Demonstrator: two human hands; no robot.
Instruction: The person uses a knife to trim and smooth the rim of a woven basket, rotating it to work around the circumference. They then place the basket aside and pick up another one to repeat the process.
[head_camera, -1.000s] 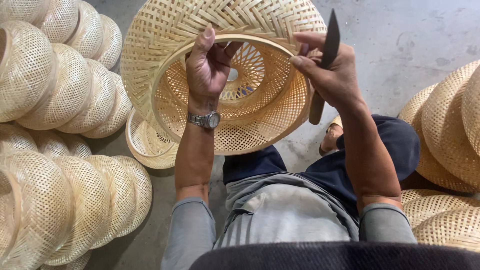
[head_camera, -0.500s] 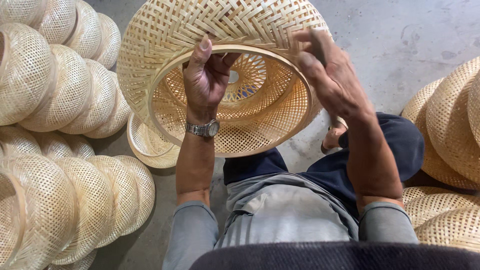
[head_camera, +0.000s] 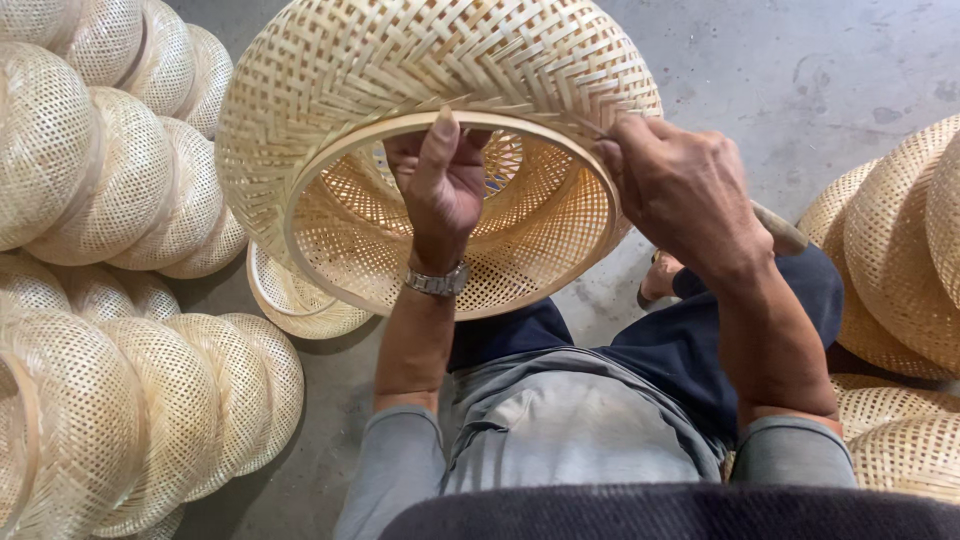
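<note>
Pale dome-shaped woven bamboo basket (head_camera: 420, 70) held above the lap, round open mouth facing the person; left hand (head_camera: 445, 185) fingers curl inside its smooth rim, right hand (head_camera: 680, 185) clasps the rim's right edge

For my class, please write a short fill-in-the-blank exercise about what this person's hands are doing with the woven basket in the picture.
1. Both hands grip the round ____ of the large woven basket.
2. The left hand wears a metal ____ at the wrist.
3. The right hand grips the basket at its ____ side in the picture.
4. Stacks of finished baskets lie on the grey ____.

Missing words: rim; watch; right; floor
</note>
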